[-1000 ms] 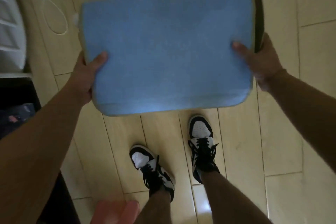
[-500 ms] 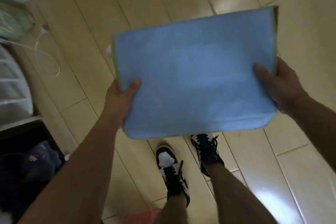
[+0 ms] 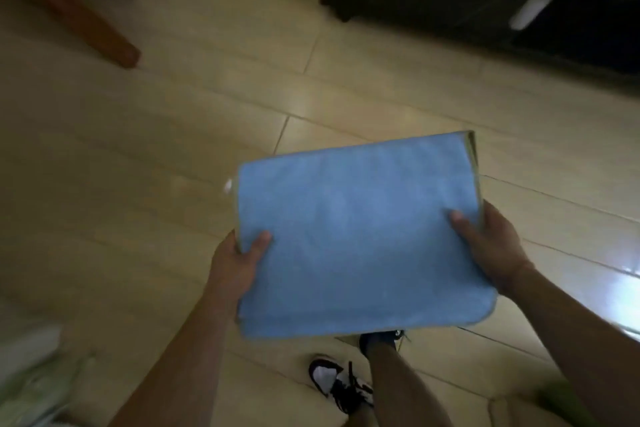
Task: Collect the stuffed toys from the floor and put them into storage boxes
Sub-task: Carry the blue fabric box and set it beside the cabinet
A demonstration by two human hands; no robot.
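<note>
A flat, light-blue fabric storage box (image 3: 360,236), folded shut, hangs in the air in front of me above the floor. My left hand (image 3: 239,263) grips its left edge, thumb on top. My right hand (image 3: 491,250) grips its right edge, thumb lying on the blue face. A thin greenish rim shows along the right side of the box. No stuffed toy is clearly in view.
Pale wooden floorboards (image 3: 173,149) stretch ahead. A reddish wooden furniture leg (image 3: 104,42) stands at the upper left. A dark low cabinet (image 3: 485,0) fills the upper right. My black-and-white shoes (image 3: 339,381) are under the box. Blurred pale-green stuff (image 3: 38,381) lies at the lower left.
The view has swung round: the white rack and cable at the left are gone, and the wooden leg and dark cabinet have come into view. Both hands still hold the box, now lower in frame.
</note>
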